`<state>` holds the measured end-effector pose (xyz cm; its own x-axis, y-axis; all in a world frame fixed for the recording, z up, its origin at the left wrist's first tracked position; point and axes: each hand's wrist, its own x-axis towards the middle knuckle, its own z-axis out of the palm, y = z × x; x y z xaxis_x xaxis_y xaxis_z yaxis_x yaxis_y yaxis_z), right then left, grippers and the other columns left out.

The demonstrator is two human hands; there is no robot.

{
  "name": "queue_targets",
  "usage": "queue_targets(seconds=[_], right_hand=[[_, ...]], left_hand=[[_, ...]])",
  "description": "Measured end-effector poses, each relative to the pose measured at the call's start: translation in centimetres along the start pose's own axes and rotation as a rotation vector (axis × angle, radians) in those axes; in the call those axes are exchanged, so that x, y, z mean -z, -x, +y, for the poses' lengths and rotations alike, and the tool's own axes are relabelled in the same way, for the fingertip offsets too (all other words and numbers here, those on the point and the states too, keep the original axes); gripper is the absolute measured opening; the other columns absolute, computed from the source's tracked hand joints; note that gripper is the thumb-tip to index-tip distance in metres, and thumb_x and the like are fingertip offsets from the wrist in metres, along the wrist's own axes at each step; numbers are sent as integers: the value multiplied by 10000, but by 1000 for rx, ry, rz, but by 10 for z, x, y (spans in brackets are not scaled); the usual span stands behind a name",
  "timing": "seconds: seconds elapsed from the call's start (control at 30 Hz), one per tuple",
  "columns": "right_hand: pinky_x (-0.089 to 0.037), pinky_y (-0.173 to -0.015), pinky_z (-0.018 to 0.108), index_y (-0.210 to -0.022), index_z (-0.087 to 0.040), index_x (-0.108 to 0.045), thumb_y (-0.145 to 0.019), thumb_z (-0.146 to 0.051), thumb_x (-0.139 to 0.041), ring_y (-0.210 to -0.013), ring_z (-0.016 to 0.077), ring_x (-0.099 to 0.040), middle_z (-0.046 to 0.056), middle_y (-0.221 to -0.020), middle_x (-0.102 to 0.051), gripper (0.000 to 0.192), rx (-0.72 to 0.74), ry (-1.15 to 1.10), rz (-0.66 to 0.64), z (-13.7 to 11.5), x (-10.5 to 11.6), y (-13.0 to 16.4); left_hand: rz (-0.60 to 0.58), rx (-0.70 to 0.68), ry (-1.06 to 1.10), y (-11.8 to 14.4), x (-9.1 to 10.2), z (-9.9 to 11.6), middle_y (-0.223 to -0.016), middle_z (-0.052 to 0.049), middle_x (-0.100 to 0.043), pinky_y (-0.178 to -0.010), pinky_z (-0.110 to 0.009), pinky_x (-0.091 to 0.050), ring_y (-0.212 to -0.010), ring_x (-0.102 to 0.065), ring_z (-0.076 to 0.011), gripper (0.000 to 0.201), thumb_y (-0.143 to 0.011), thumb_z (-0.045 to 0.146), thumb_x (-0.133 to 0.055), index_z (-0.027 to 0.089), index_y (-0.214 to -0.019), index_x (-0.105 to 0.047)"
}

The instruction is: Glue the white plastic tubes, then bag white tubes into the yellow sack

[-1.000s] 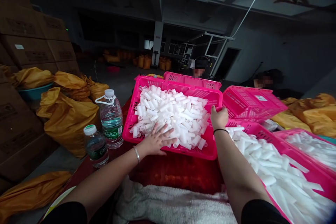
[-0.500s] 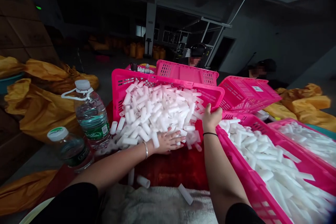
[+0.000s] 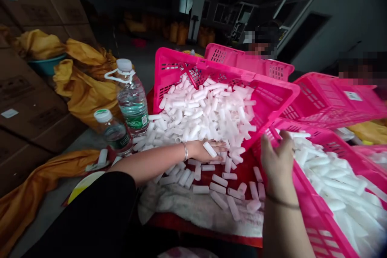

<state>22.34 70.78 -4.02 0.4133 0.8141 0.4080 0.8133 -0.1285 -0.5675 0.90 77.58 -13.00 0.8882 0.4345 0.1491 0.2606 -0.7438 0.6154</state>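
Note:
A pink plastic crate (image 3: 272, 92) lies tilted toward me, a heap of short white plastic tubes (image 3: 205, 109) spilling from it onto the red tabletop (image 3: 211, 173). My left hand (image 3: 207, 152) lies flat at the front of the heap, fingers stretched, partly covered by tubes; one tube rests across its back. Slightly blurred, my right hand (image 3: 278, 159) is apart from the tilted crate, thumb and fingers spread, holding nothing. It hovers by the near side of a second pink crate (image 3: 314, 205), which is full of longer white pieces (image 3: 335, 173).
Two water bottles (image 3: 133, 105) (image 3: 115, 133) stand left of the heap. A pale cloth (image 3: 181, 205) lies along the table's front edge. More pink crates (image 3: 332, 92) stand behind, with co-workers beyond. Yellow sacks (image 3: 78, 92) and cartons (image 3: 33, 92) are at left.
My right hand has let go of the tilted crate's rim and drawn back toward me. More tubes have spread over the tabletop and cloth. The view has shifted.

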Motion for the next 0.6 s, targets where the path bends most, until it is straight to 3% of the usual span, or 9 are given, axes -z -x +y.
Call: queue_targets(seconds=[0.1, 0.2, 0.3, 0.37, 0.43, 0.5, 0.57, 0.6], right_hand=[[-427, -1045, 584, -1290, -287, -523, -899, -474, -481, -1239, 360, -528, 154, -1277, -575, 435, 347, -24, -119, 23, 3, 102], [-454, -999, 612, -1275, -330, -549, -880, -451, -547, -1230, 384, -527, 153, -1334, -523, 413, 556, -9, -257, 42, -21, 172], [-415, -1007, 662, -1321, -284, -545, -880, -484, -563, -1277, 440, -471, 178, -1431, -447, 485, 628, 125, -307, 51, -48, 189], [-412, -1014, 650, -1332, -248, -548, -911, -482, -528, -1265, 436, -479, 191, -1425, -450, 482, 660, 184, -295, 50, -56, 183], [-446, -995, 600, -1323, -223, -559, -942, -468, -485, -1218, 402, -516, 199, -1390, -474, 458, 693, 193, -282, 45, -57, 177], [-464, -971, 572, -1282, -213, -586, -963, -444, -453, -1164, 373, -547, 192, -1344, -510, 415, 729, 181, -234, 40, -56, 176], [-464, -957, 571, -1245, -196, -602, -973, -409, -441, -1125, 358, -561, 189, -1302, -541, 381, 776, 154, -153, 34, -55, 183], [-464, -953, 570, -1244, -184, -598, -974, -400, -445, -1120, 355, -561, 191, -1293, -547, 379, 805, 131, -123, 32, -56, 188]], left_hand=[[-31, 74, 18, -4, -11, 14, -1415, -37, -590, -1199, -386, -258, -1432, -389, -256, 291, -745, 30, -638, 217, -939, -750], [-56, 117, 43, -5, -21, 34, -1194, -67, -712, -1055, -324, -429, -1213, -591, -248, 312, -683, -29, -622, 191, -868, -744], [-37, 199, 43, 14, -16, 61, -941, -84, -745, -878, -348, -515, -912, -679, -252, 283, -681, -28, -607, 162, -847, -735], [36, 253, 17, 41, -4, 83, -985, -114, -729, -876, -364, -512, -925, -671, -263, 291, -738, -1, -578, 141, -943, -727], [277, 291, -26, 80, 5, 109, -1140, -142, -686, -960, -374, -480, -1071, -632, -267, 349, -831, 33, -497, 135, -1106, -685], [713, 284, -79, 124, -1, 136, -1143, -133, -675, -987, -370, -471, -1105, -616, -247, 356, -897, 81, -438, 152, -1174, -649], [1050, 238, -184, 166, -28, 156, -1046, -106, -687, -929, -384, -506, -1022, -637, -233, 321, -912, 129, -442, 175, -1162, -639], [1136, 233, -258, 185, -49, 162, -1067, -106, -679, -934, -406, -505, -1035, -630, -239, 322, -894, 143, -472, 180, -1175, -625]])
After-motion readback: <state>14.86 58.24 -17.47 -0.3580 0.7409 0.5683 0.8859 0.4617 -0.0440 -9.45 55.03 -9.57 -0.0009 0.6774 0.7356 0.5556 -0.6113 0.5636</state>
